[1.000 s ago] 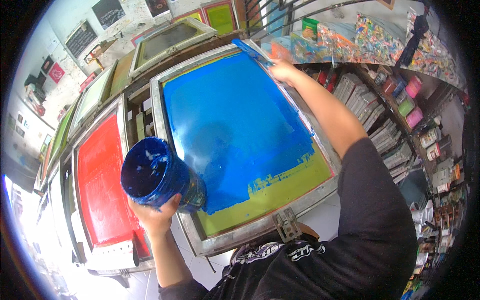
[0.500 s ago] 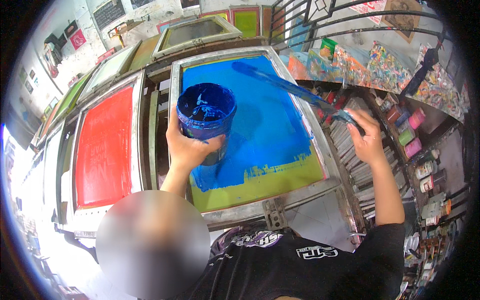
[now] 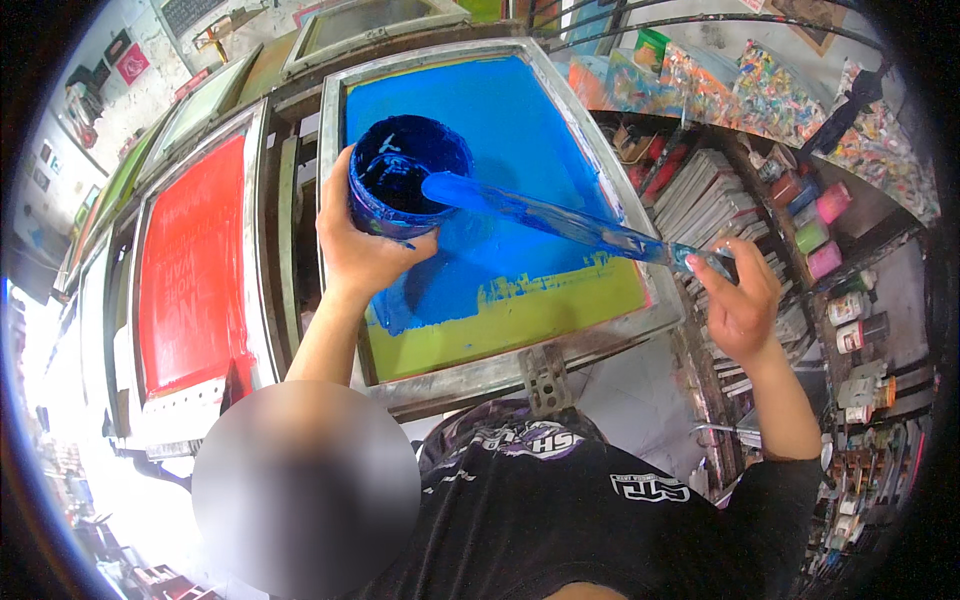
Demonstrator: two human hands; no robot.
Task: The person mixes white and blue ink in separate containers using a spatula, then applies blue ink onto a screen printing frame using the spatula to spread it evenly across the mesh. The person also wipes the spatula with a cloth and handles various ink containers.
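My left hand (image 3: 362, 245) is wrapped round a tub of dark blue ink (image 3: 385, 215), tilted so its inside shows. Between the fingers of my right hand (image 3: 742, 295) is the handle end of a long ink-smeared spatula (image 3: 560, 226). The spatula's blue-coated tip lies over the right rim of the tub; whether it touches the rim I cannot tell. Both are above a framed printing screen (image 3: 520, 330), whose mesh is largely covered with bright blue ink (image 3: 540, 150). A strip of yellow-green mesh (image 3: 500, 325) shows along its near edge.
Left of the blue screen stands another framed screen with red ink (image 3: 195, 270). More frames (image 3: 370, 35) lie at the far side. On the right are stacked pale frames or slats (image 3: 700, 195), shelves with ink jars (image 3: 822, 260) and a paint-spattered panel (image 3: 700, 125). A metal hinge clamp (image 3: 545, 380) is at the near edge.
The spatula has swung from over the far part of the blue screen to the tub's rim. My right hand has moved slightly down and right. The tub appears higher and more tilted.
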